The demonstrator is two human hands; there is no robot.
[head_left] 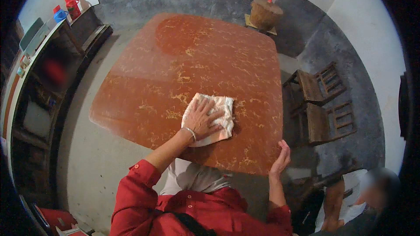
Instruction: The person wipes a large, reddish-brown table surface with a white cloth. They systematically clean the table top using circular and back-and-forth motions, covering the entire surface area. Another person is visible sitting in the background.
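Note:
My left hand [202, 119], with a light bracelet at the wrist, lies flat with spread fingers on a folded white and pale orange cloth [225, 124]. The cloth rests near the front of a large reddish-brown table [245, 74] with a yellow marbled pattern. At the table's front right corner, my right hand [280, 159] rests against the edge, its fingers stretched and lightly bent. Nothing shows in that hand. The palm side of my left hand is hidden against the cloth.
Two wooden chairs [318, 124] stand right of the table. A round wooden block [266, 14] sits beyond its far right corner. A shelf unit [65, 32] along the left carries red and blue flasks [72, 7]. Another person [334, 196] is close at my lower right.

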